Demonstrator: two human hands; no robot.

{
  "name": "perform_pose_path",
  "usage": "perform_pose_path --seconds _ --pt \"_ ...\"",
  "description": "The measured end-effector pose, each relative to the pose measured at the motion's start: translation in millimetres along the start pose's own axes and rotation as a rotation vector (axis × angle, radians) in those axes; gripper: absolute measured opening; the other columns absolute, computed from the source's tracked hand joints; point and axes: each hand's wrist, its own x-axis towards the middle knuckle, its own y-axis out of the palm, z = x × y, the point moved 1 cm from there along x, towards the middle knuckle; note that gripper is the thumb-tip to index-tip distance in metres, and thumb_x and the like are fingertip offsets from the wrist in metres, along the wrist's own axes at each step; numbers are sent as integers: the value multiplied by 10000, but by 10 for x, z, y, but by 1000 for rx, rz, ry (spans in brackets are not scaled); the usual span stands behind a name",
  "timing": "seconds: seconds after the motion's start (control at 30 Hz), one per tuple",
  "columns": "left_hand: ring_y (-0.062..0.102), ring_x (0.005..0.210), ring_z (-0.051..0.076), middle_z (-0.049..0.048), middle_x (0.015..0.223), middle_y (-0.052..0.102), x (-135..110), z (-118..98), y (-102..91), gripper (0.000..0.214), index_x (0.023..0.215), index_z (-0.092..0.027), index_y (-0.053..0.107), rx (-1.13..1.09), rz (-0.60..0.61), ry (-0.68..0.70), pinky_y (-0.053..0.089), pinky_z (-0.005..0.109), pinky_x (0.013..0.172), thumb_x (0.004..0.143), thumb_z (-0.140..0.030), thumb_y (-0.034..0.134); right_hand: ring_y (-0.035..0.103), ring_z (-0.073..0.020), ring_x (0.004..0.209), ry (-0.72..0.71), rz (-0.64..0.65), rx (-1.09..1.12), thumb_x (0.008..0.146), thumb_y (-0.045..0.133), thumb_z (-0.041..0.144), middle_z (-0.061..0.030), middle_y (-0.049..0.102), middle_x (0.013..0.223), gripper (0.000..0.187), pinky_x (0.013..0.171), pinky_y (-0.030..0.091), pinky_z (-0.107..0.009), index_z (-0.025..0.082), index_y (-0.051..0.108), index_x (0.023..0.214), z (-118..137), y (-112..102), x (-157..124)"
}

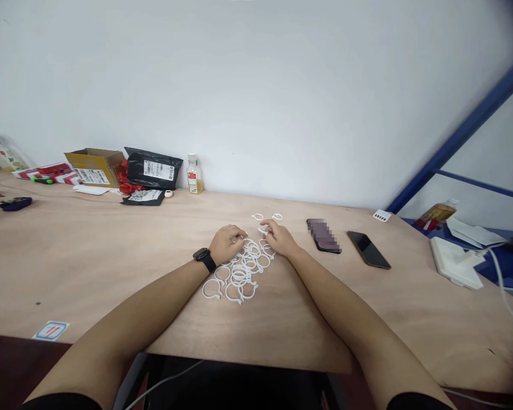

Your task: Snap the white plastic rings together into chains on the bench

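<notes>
Both hands are working at the far end of a heap of white plastic snap rings (239, 273) lying on the bare plywood tabletop (89, 262); the heap is running from between the hands back toward the person, long axis slanting near-left to far-right.

Left hand (227, 244), black smartwatch (204, 258) on the wrist, is resting curled on the heap's far-left edge, fingers closed down over a ring; too small to tell whether it is actually pinching one.

Right hand (280, 239) is sitting at the heap's far-right edge, fingers drawn together around what looks like one small white ring piece (263, 230); grip not fully resolvable.

Two loose white rings (267, 217) are lying just beyond the fingertips, apart from the heap; right hand is nearer to them.

Counts: heap is roughly fifteen to twenty rings, overlapping, exact count not readable; two separate rings; two dark phones (346, 242) to the right of the right hand, well clear; one small yellow-liquid bottle (194, 175) by the wall.
</notes>
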Motion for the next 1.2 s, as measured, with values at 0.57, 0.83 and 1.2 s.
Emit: perform_pose_path --seconds 0.57,0.83,1.2 --pt "628 737 163 39 747 690 12 -40 -14 241 706 -177 680 22 62 85 498 314 764 721 -58 471 568 -213 1133 262 -107 -111 874 459 249 -74 609 1262 347 978 423 -332 188 587 1191 -325 30 84" --pt "627 770 164 40 780 696 23 -20 -17 272 756 -174 690 63 73 73 497 323 799 753 -48 449 541 -304 1179 396 82 -286 907 464 308 -139 452 1423 502 949 439 -411 204 431 1398 -441 112 309" --pt "660 819 174 23 866 734 -4 -17 -21 260 838 -201 710 104 146 14 481 347 860 757 -89 490 632 -230 913 288 185 -344 945 425 278 -109 580 1124 396 824 443 -323 318 546 1320 -351 148 367"
